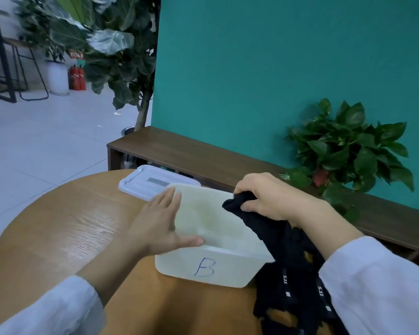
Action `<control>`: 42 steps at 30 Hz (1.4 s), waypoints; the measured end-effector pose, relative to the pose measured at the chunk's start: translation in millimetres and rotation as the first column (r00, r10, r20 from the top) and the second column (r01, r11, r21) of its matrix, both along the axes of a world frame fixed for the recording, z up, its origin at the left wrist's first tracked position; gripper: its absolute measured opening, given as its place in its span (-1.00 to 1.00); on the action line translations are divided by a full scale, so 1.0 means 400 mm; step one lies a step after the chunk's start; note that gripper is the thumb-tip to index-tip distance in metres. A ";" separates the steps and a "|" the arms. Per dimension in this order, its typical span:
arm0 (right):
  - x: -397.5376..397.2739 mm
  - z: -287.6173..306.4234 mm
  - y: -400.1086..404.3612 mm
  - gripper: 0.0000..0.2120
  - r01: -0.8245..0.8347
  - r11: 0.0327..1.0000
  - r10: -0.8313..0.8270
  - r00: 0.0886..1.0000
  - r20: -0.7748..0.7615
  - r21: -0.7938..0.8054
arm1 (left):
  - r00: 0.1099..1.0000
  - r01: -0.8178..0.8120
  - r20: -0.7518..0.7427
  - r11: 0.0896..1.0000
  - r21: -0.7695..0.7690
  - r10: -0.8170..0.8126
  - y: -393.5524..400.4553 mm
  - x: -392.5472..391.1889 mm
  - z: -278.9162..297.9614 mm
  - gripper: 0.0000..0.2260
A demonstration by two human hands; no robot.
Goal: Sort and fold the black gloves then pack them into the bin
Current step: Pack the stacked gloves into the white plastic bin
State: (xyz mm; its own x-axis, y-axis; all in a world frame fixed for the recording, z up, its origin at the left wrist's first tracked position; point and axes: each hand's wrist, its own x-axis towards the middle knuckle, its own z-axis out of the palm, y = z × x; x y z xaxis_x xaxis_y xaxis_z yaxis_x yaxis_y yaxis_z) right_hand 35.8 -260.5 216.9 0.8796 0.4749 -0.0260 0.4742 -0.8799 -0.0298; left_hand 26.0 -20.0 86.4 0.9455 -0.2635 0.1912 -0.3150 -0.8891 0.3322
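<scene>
Head view is showing you at the round wooden table (pixel 58 228) with the white bin (pixel 218 267) in front of you, a blue letter B written on its near wall. Your left hand (pixel 160 223) is lying flat against the bin's left rim, fingers straight and spread, thumb hooked along the near edge. That looks like bracing, keeping the light bin from sliding while the other hand works.

Your right hand (pixel 269 199) is hovering over the bin's far right corner, fingers curled tight around one end of the black gloves (pixel 288 262). The bundle is trailing down over the bin's right side to the table edge near your sleeve, with small white tags showing on the cuffs. How many gloves are in that bunch is hard to tell.

The bin itself is looking empty inside, so by my reading nothing is packed yet and the gloves are being lifted clear for sorting. The lid (pixel 153 182) is lying flat on the table just behind the bin, out of the way of the opening. Watch that dangling bundle: it could snag the bin's corner and tip it.
</scene>
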 end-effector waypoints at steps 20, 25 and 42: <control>0.071 -0.315 0.032 -0.86 -0.504 0.802 0.522 0.852 -0.035 -0.319 | 0.992 -0.077 0.085 0.977 -0.198 0.095 -0.003 -0.149 -0.080 0.30; 0.053 -0.373 0.034 -0.86 -0.565 0.767 0.581 0.813 -0.045 -0.304 | 0.987 -0.062 0.138 0.983 -0.174 0.087 0.001 -0.171 -0.094 0.26; 0.073 -0.443 0.015 -0.56 -0.475 0.809 0.486 0.872 -0.060 -0.346 | 0.988 -0.065 0.127 0.979 -0.193 0.091 0.002 -0.168 -0.091 0.29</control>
